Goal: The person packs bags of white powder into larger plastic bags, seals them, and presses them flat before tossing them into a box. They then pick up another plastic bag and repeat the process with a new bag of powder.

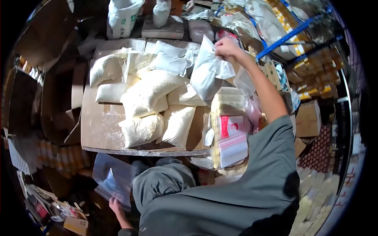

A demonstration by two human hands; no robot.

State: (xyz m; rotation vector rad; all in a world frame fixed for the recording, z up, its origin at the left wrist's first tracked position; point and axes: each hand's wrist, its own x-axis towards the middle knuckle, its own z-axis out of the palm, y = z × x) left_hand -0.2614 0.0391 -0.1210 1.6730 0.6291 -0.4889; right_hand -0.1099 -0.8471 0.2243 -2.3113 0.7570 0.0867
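Observation:
My right hand (227, 48) is closed on the top corner of a white powder-filled plastic bag (204, 74), which stands tilted at the back right of the cardboard-covered table (102, 128). Down at the lower left, my left hand (114, 205) pinches the bottom edge of a clear plastic bag (112, 175); it looks flat, with no contents visible. Several filled bags of pale cream powder (147, 92) lie piled mid-table, left of my right hand. Near them is a whiter filled bag (169, 59).
Packs of zip-lock bags (233, 151) lie at the table's right edge. A digital scale (162, 29) with a small white bag on it and a large white sack (123, 19) stand behind. Cardboard boxes (59, 98) are on the left, a blue metal rack (293, 35) on the right.

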